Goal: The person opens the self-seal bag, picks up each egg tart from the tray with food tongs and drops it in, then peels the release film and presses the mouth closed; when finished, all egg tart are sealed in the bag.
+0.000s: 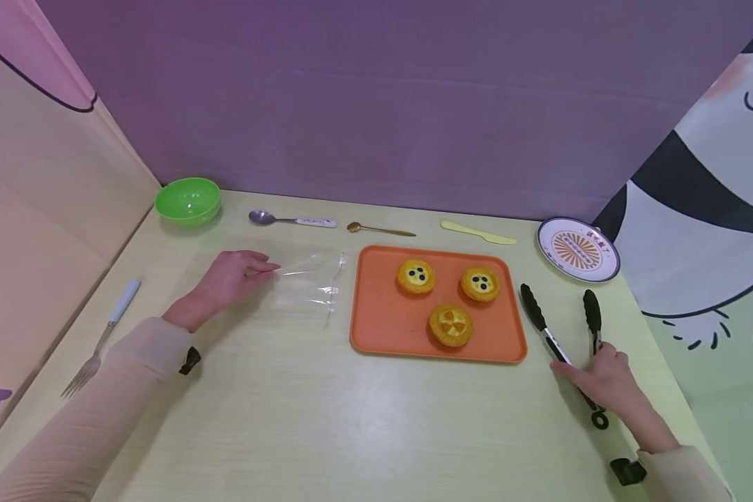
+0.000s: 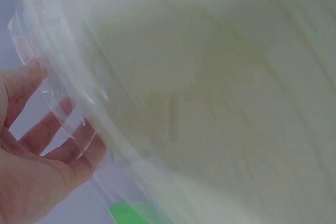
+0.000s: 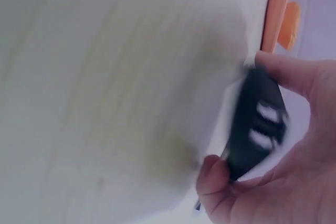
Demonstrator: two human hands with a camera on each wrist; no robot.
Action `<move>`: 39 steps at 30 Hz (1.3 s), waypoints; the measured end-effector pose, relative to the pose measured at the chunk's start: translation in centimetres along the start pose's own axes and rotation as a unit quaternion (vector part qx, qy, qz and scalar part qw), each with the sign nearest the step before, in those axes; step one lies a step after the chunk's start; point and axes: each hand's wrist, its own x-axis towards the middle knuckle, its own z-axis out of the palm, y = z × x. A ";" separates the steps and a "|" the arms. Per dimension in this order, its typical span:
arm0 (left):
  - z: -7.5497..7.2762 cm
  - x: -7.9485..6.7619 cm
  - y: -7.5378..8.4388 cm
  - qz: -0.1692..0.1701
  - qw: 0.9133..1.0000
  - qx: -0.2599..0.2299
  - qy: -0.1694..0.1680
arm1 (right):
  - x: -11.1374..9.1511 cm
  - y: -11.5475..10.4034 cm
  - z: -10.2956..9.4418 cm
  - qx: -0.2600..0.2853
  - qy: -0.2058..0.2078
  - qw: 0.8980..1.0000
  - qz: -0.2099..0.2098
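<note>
My left hand (image 1: 232, 279) pinches the edge of a clear plastic bag (image 1: 316, 284) at left of centre. In the left wrist view, the thumb and fingers of that hand (image 2: 39, 171) show through and around the film (image 2: 73, 72). At the right, my right hand (image 1: 609, 380) grips black-and-silver tongs (image 1: 532, 307) around their two arms, which stand spread with tips facing away. The right wrist view shows the tongs' black hinge end (image 3: 257, 129) between thumb and fingers. Between the hands lies an orange tray (image 1: 385, 335) bearing two blueberry-topped tarts (image 1: 416, 276) and one plain-patterned tart (image 1: 451, 325).
Along the back lie a green bowl (image 1: 188, 201), a spoon (image 1: 263, 217), a small gold spoon (image 1: 383, 230) and a yellow knife (image 1: 477, 232). A patterned plate (image 1: 579, 249) sits back right. A fork (image 1: 100, 341) lies beside my left forearm.
</note>
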 end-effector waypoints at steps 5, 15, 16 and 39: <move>-0.1 0.0 -0.2 -0.010 1.000 -0.023 0.010 | -0.4 0.1 -0.2 0.031 0.034 0.999 0.014; -0.5 0.2 -0.1 -0.011 0.999 -0.040 0.016 | -0.6 1.2 -0.5 0.071 0.140 0.983 -0.099; -0.6 0.2 -0.1 -0.010 0.999 -0.041 0.018 | -0.4 1.4 -0.5 0.074 0.150 0.978 -0.123; -0.9 0.1 -0.3 -0.036 0.996 -0.075 0.029 | 2.0 1.4 -1.4 0.035 0.144 0.943 -0.297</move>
